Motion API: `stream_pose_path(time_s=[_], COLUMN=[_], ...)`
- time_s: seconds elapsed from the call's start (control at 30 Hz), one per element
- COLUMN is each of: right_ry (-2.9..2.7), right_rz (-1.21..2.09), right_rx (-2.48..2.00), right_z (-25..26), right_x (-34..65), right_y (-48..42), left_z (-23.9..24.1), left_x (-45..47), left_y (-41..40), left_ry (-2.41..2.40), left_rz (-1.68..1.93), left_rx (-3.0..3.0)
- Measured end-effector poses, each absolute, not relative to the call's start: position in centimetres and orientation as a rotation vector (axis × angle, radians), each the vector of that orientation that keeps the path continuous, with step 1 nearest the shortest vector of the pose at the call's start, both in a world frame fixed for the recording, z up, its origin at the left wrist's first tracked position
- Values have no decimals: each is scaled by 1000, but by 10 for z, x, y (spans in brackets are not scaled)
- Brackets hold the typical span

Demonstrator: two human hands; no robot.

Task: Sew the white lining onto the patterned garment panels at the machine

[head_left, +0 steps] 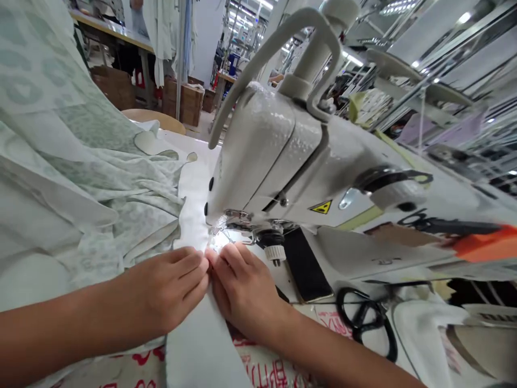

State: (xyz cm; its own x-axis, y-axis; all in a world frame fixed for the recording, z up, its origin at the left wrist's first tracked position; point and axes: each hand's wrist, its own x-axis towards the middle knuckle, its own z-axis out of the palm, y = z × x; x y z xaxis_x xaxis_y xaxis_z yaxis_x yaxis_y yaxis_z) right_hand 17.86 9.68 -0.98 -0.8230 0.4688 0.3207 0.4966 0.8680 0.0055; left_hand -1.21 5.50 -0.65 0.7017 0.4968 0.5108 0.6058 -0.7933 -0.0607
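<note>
Close together at the lit needle area of a white sewing machine (274, 145), both hands pinch a long white fabric strip (202, 345). The fingers of my left hand (169, 291) are closed on the strip, its fingertips touching those of the other hand. My right hand (246, 291) is closed too, its fingertips on the strip just in front of the presser foot, which is partly hidden by glare. The strip runs from below my hands up past the machine's left side. Left of it lies bunched pale green patterned fabric (137, 188).
Black-handled scissors (365, 318) and a dark phone-like slab (309, 267) lie right of my hands. An orange piece (488, 242) rests by the machine arm. Red-printed sheeting (266, 361) covers the near edge. Cardboard boxes (188, 102) stand behind.
</note>
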Motion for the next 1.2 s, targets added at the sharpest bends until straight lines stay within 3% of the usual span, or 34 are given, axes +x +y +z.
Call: stream_pose_path(time_s=[0.27, 0.8, 1.0, 1.2], right_ry=[-2752, -2722, -2863, -2833], right_rz=[52, -375, 249, 411], right_rx=[-726, -641, -400, -441], right_z=[-9, -5, 15, 4], right_x=[186, 190, 201, 200], right_y=[108, 117, 77, 42], left_z=[-3, 1, 18, 24], left_x=[-39, -30, -56, -112], left_y=[61, 75, 24, -39], left_ry=[-823, -694, -1101, -1192], left_rz=[-661, -610, -431, -91], left_rx=[-3018, -2891, -2800, -2780])
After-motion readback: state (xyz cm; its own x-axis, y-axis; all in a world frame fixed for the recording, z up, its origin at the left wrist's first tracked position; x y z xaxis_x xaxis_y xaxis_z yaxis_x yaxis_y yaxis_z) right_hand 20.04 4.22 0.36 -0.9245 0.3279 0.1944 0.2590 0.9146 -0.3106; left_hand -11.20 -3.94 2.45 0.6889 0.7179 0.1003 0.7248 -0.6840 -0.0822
